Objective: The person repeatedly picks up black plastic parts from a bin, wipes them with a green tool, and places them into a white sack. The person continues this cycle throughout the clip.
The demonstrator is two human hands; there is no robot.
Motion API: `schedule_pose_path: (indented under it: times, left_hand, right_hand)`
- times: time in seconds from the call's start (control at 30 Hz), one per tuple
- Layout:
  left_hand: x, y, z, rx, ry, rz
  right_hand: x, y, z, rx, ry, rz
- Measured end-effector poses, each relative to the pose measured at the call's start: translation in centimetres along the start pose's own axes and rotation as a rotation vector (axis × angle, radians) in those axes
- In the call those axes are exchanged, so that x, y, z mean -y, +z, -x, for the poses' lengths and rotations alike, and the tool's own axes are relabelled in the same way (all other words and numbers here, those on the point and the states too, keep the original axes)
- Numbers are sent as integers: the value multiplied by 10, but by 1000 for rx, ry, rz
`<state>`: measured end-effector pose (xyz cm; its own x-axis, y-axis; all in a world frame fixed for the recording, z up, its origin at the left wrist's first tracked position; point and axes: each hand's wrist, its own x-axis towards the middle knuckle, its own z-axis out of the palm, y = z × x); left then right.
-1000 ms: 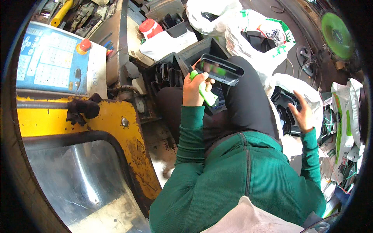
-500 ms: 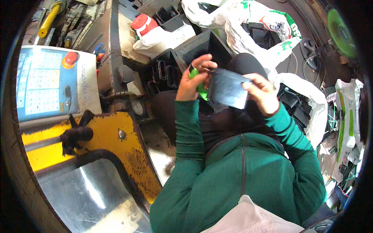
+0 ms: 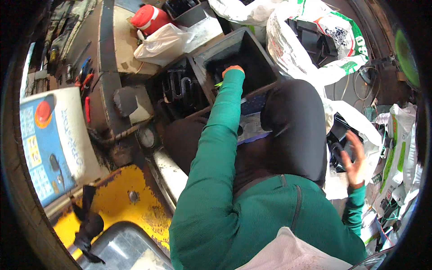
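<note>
My left hand (image 3: 234, 70) reaches down into a dark grey bin (image 3: 265, 56) in front of me, its fingers hidden inside. Beside its wrist shows the end of a slim bright green tool (image 3: 219, 84), which the hand still seems to hold; its kind is unclear. Over on the right, my right hand (image 3: 354, 162) has its fingers apart and holds nothing. It hovers by a white sack (image 3: 366, 128) of black plastic parts (image 3: 337, 135).
A second bin (image 3: 198, 105) with black hook-shaped parts adjoins on the left. Behind it stand a red-lidded jug (image 3: 150, 19) and a plastic bag (image 3: 163, 45). Another sack (image 3: 283, 40) holds black parts. At left are a control panel (image 3: 67, 130) and yellow machine (image 3: 148, 198).
Both hands have parted. My left hand went forward into the bin, while the right swung out to the right sack. The dark square plate the right hand held no longer shows in it.
</note>
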<state>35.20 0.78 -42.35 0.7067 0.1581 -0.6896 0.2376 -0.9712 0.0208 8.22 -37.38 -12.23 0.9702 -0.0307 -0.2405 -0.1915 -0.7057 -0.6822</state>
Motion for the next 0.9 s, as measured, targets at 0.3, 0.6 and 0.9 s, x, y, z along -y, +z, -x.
schedule_pose_path:
  times: [0.3,0.6,0.9]
  left_hand:
    - [-20,43,-51,-70,-81,86]
    - [12,19,-94,-147,177,-98]
    - [-1,48,-92,124,193,25]
  right_hand:
    - [39,105,-35,-85,-259,154]
    - [39,110,-39,-138,-281,92]
    - [36,109,-35,-136,-271,102]
